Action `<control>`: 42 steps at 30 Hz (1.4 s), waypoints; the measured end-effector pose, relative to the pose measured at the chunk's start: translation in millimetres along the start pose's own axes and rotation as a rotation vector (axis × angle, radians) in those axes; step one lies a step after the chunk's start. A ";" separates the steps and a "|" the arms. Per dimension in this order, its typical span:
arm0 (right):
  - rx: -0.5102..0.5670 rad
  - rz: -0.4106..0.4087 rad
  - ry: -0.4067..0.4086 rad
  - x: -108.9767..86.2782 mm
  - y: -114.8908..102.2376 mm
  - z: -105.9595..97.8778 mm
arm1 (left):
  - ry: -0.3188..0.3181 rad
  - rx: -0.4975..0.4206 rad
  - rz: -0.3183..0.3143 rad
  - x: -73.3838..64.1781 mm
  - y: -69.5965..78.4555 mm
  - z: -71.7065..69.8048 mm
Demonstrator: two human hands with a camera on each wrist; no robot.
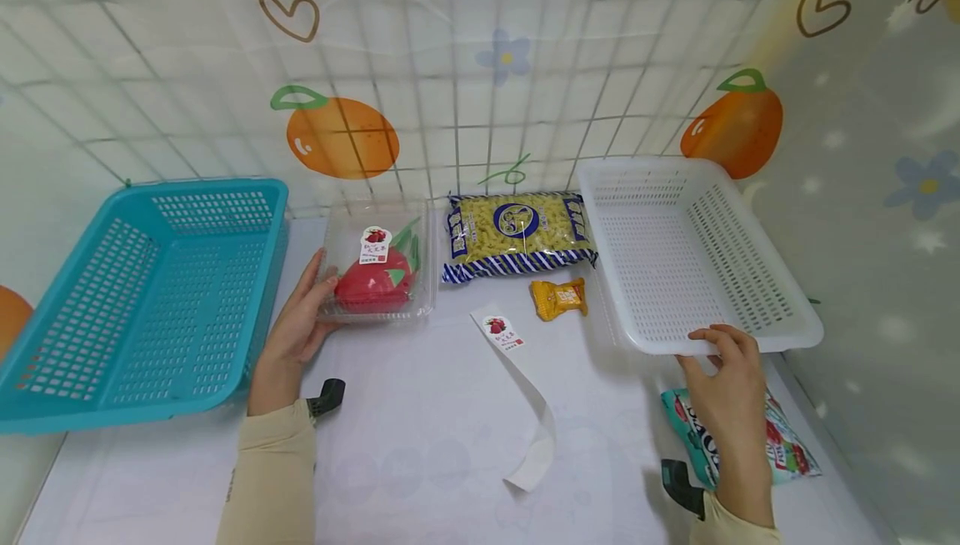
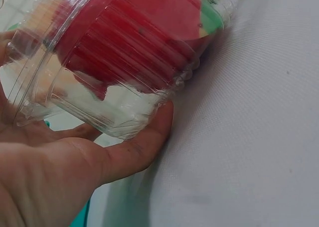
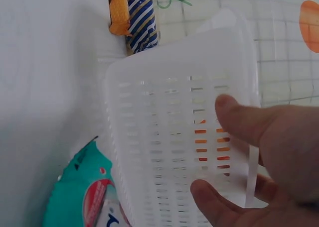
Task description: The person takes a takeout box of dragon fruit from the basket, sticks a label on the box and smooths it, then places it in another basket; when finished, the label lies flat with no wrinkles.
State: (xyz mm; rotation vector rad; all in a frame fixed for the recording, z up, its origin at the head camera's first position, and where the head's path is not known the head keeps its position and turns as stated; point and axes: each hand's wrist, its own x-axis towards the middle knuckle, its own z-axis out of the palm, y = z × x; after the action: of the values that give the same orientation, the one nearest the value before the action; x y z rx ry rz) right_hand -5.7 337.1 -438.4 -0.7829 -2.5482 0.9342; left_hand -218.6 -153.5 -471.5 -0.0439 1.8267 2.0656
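Note:
My left hand (image 1: 297, 322) grips the left side of a clear plastic box (image 1: 422, 303). Inside lies a red fruit with green tips (image 1: 372, 285), perhaps a dragon fruit, and the lid carries a white fruit label (image 1: 375, 245). In the left wrist view, one digit (image 2: 142, 150) presses the box's lower corner. At the right, my right hand (image 1: 731, 399) holds the near rim of a white perforated basket (image 1: 780, 337). The right wrist view shows fingertips (image 3: 229, 103) against the basket's outer wall (image 3: 149, 107). Nothing is visible inside the basket.
A blue perforated basket (image 1: 273, 278) stands at the left. Between box and white basket lie a bag of pasta (image 1: 517, 235) and a small orange packet (image 1: 559, 299). A label strip (image 1: 536, 412) curls on the white table (image 1: 405, 428); a green snack bag (image 1: 787, 449) lies beneath my right hand.

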 end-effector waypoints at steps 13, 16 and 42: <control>-0.089 0.042 -0.007 4.5 0.2 0.0 | 0.039 -0.023 0.012 -1.3 -0.8 3.2; -0.085 0.051 -0.017 5.3 1.4 -0.4 | 0.050 -0.033 0.012 -2.3 -0.6 4.4; -0.101 0.064 -0.065 9.2 0.9 -4.9 | 0.127 -0.018 0.021 -18.0 21.0 19.6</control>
State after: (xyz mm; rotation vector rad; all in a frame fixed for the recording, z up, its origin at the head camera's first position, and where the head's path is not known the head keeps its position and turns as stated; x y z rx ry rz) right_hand -10.5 345.6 -434.5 -0.8815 -2.6589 0.8694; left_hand -203.8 -141.0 -443.6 -0.1654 1.8893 2.1385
